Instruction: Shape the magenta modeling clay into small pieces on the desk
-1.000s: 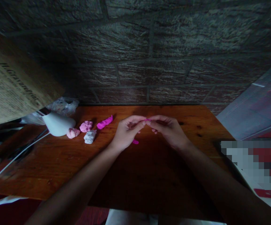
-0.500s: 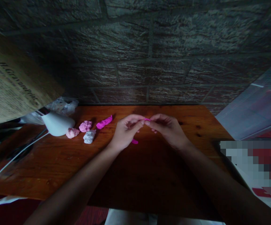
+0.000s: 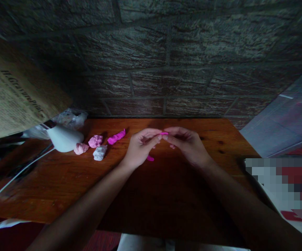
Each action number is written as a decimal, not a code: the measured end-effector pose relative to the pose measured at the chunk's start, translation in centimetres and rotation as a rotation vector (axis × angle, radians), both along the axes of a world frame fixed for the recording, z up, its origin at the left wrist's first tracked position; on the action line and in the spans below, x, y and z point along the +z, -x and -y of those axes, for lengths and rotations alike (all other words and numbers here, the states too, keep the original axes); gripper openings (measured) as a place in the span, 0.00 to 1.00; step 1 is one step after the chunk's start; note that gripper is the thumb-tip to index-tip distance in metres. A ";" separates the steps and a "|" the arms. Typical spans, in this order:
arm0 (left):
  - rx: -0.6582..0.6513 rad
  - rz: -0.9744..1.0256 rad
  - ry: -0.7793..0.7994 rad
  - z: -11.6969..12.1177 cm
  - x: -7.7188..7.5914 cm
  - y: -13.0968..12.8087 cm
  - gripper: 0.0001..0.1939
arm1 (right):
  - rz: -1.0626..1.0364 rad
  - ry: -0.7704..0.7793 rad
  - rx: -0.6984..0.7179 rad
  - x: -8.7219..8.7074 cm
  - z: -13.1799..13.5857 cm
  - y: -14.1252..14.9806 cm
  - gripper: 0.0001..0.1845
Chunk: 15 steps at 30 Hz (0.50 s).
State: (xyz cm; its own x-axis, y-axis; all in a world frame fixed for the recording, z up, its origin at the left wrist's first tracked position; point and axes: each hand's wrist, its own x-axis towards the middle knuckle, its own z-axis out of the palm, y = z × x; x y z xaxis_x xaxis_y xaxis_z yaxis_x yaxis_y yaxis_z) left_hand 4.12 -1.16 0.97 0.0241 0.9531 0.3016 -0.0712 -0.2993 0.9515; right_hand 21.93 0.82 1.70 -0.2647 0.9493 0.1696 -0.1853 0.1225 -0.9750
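Note:
My left hand (image 3: 139, 147) and my right hand (image 3: 187, 145) meet fingertip to fingertip over the middle of the wooden table (image 3: 145, 195). Both pinch a small strip of magenta clay (image 3: 163, 133) between thumb and fingers. A further bit of magenta clay (image 3: 150, 159) shows under my left palm; whether it hangs from the hand or lies on the wood I cannot tell. Left of my hands lie a magenta clay roll (image 3: 116, 136), two pale pink lumps (image 3: 95, 141) (image 3: 80, 148) and a white lump (image 3: 100, 152).
A white rounded object (image 3: 64, 138) with a white cable (image 3: 12, 179) sits at the table's left, with crumpled clear plastic (image 3: 71, 118) behind it. A printed paper sheet (image 3: 15, 97) hangs at far left. A brick wall (image 3: 166, 69) backs the table.

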 end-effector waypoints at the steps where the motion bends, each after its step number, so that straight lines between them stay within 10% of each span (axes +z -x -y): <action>1: 0.004 0.004 -0.002 0.0 0.0 0.0 0.13 | 0.005 0.002 0.007 0.0 0.0 0.0 0.18; 15: 0.129 -0.040 -0.037 0.2 0.0 -0.3 0.08 | -0.008 0.022 -0.034 0.1 0.0 0.0 0.12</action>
State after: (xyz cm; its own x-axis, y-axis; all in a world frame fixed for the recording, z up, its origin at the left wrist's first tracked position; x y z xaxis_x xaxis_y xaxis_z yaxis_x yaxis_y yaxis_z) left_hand 4.43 -1.32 0.94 -0.0852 0.9374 0.3378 0.0082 -0.3383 0.9410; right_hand 21.95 0.83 1.79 -0.2308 0.9613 0.1504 -0.1894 0.1073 -0.9760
